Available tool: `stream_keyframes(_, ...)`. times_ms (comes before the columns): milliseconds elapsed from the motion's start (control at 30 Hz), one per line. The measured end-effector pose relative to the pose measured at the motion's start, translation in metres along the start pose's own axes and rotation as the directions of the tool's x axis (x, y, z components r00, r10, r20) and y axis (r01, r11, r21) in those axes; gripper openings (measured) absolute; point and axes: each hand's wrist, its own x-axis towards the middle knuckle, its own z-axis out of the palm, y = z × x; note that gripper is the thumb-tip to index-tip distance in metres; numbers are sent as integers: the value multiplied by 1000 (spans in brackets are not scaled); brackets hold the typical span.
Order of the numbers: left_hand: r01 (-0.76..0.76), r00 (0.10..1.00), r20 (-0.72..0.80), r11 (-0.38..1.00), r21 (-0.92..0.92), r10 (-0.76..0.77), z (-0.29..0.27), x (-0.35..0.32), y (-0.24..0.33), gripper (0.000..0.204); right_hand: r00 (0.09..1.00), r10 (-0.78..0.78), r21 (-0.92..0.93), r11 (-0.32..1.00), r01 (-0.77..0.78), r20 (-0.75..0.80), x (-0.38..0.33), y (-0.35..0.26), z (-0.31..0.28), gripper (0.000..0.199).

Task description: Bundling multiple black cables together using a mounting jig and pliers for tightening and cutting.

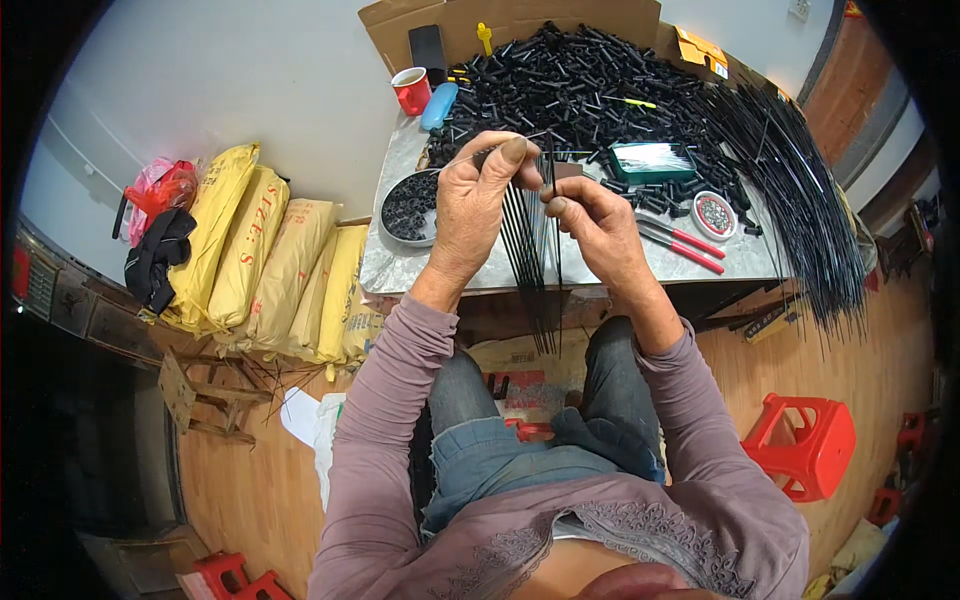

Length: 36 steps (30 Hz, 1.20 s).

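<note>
Both my hands are raised over the near edge of the table, close together. My left hand is closed in a pinch, thumb uppermost, at a small dark piece that its fingers mostly hide. To its right, my right hand pinches a thin black rod that runs roughly upright between the hands. Below and between them, a bundle of thin black rods reaches past the table edge above my lap. Whether any of these are also in my left hand, I cannot tell.
Behind my hands lies a big heap of short black tubes. A round tray of black parts, red-handled pliers, a bowl of small metal pieces, a green box and a red mug surround them. Long rods overhang at right.
</note>
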Motion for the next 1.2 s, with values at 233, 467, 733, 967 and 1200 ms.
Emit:
stream_keyframes(233, -53, 999, 14, 994, 92, 52, -2, -1, -2, 26, 1000, 10, -28, 1000, -9, 25, 1, -4, 1, 16)
stream_keyframes(467, 47, 994, 89, 994, 100, -56, 4, -3, -6, 28, 988, -65, -140, 987, 84, 139, 11, -9, 2, 22)
stream_keyframes(733, 50, 976, 203, 986, 157, -81, -13, -10, -8, 62, 946, 33, -4, 999, -34, 323, 21, -14, 7, 21)
stream_keyframes(967, -326, 862, 491, 606, 726, -125, -35, -60, -74, 80, 942, -3, -148, 987, 56, 337, 15, -17, 11, 19)
stream_keyframes(1200, -344, 816, 553, 624, 701, -171, -43, -51, -106, 74, 911, 77, -152, 988, -16, 406, 19, -21, 11, 22)
